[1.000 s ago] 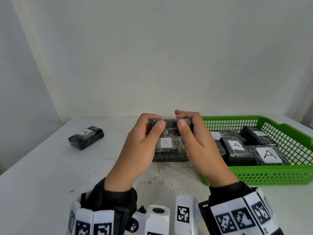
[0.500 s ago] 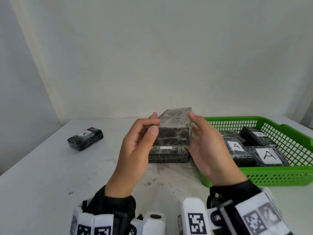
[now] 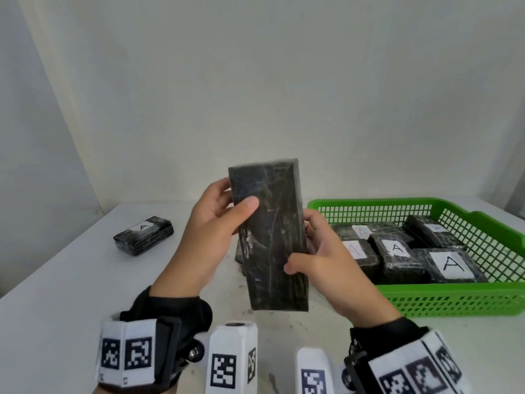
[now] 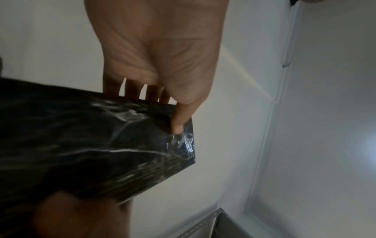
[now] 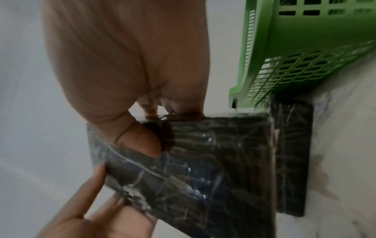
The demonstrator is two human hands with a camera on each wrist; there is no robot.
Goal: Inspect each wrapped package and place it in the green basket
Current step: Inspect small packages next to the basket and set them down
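I hold a dark film-wrapped package upright above the table, its unlabelled face toward me. My left hand grips its upper left edge, thumb on the front and fingers behind. My right hand grips the lower right edge, thumb on the front. In the left wrist view the thumb presses the package. The right wrist view shows the package pinched by both hands. Another wrapped package lies on the table under it, beside the green basket, which holds several packages labelled A.
One more package labelled A lies on the white table at the left. The basket stands at the right, its near left corner close to my right hand. A white wall rises behind the table.
The package has been lifted off the one below and turned from lying flat to standing on end, its plain face now toward me. Both hands rose with it.
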